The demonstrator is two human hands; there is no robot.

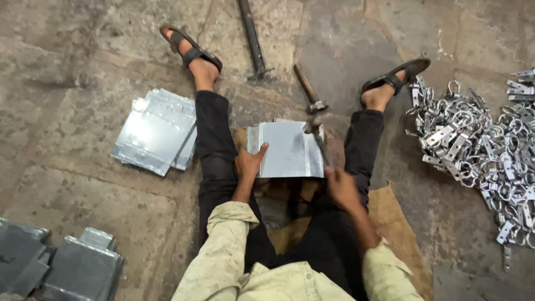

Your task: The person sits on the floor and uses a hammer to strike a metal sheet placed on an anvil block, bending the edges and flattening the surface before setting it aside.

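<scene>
I sit on the floor with my legs spread. Between them lies a shiny square metal sheet (290, 147) with folded edges, resting on a block. My left hand (248, 163) grips the sheet's left edge, thumb on top. My right hand (341, 187) holds the wooden handle of a hammer (316, 131), whose head hangs over the sheet's right edge, blurred.
A stack of similar metal sheets (156, 131) lies left of my left leg. Folded metal pieces (61, 267) sit at bottom left. A heap of metal clips (479, 147) covers the right. A second hammer (309, 89) and an iron rod (252, 36) lie ahead. Brown sacking (398, 223) is under me.
</scene>
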